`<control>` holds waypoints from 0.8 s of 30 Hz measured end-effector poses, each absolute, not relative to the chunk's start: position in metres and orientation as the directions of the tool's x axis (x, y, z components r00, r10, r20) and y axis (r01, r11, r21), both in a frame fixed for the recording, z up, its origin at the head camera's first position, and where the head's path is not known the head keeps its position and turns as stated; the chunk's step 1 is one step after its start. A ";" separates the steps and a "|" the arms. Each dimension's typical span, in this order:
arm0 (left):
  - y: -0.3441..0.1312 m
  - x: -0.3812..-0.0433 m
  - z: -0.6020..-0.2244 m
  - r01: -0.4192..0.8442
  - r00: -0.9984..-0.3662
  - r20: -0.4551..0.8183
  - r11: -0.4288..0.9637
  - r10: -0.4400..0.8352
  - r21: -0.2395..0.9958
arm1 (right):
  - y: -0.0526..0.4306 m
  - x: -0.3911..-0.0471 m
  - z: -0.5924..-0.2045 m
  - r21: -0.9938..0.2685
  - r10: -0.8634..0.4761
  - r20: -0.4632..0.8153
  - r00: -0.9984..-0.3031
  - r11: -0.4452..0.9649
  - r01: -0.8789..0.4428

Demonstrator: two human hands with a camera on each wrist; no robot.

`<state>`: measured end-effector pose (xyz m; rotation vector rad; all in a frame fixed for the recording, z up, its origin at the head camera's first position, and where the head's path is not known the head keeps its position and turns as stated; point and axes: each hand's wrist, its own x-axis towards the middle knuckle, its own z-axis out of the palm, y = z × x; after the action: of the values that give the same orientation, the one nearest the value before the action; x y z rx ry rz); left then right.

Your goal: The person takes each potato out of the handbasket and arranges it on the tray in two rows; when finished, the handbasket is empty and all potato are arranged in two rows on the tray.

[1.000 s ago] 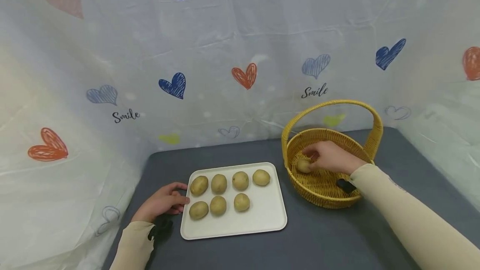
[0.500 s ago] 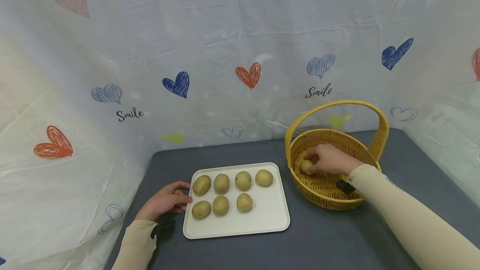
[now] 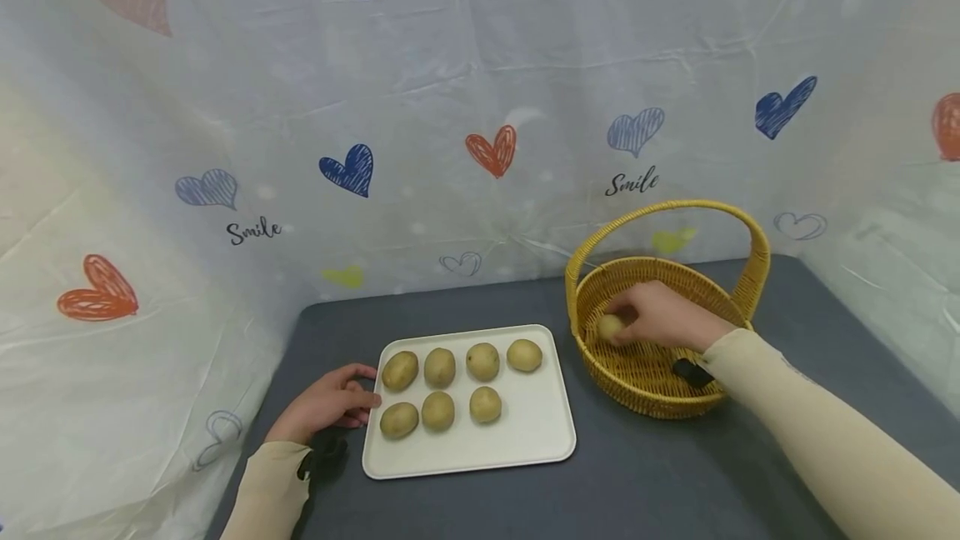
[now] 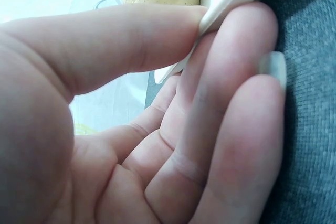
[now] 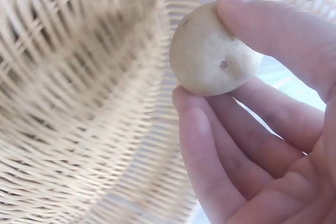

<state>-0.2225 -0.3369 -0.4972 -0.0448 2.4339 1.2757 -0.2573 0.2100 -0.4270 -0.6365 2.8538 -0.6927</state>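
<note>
**Potato pinched inside the wicker basket**

Potato (image 5: 212, 53) in the right hand (image 3: 663, 315) is small, rounded and pale tan, with smooth skin and one dark eye showing toward the wrist camera. The thumb lies over its top and the fingers (image 5: 210, 150) curl under it, so the hand grips it firmly. It sits low within the yellow wicker basket (image 3: 645, 390), near the left inner wall and under the arched handle (image 3: 667, 208). From the head view the knuckles hide most of it; only its left end shows.

Compared with half a second ago, the right hand with the potato has hardly shifted and remains inside the basket, perhaps slightly higher. The left hand (image 3: 326, 402) has stayed at the left edge of the white tray (image 3: 525, 440), and the potatoes on the tray lie as before.

The left hand pinches the tray's rim between thumb (image 4: 105, 45) and fingers, which bend lightly around the edge; its side rests on the grey table (image 3: 675, 482).

Counted: one potato in the hand, seven potatoes on the tray (image 3: 439, 367), four in the far row and three in the near row. One basket, one tray. A dark strap (image 3: 690, 372) shows at the right wrist.
</note>
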 end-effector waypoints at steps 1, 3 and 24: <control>-0.337 -0.222 -0.497 -0.206 -0.923 -0.354 0.583 0.151 0.786 | 0.208 -0.254 -0.424 -0.465 -0.434 -0.024 -0.900 0.802 -0.375; -0.338 -0.222 -0.497 -0.205 -0.923 -0.353 0.581 0.153 0.788 | 0.205 -0.247 -0.418 -0.469 -0.433 -0.011 -0.901 0.798 -0.378; -0.341 -0.223 -0.500 -0.210 -0.926 -0.351 0.581 0.139 0.786 | 0.133 -0.173 -0.421 -0.522 -0.423 0.184 -0.887 0.723 -0.453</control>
<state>-0.2233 -0.3414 -0.5001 -0.0576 2.4388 1.2846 -0.1734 0.1332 -0.4210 -0.7540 2.9639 -0.9194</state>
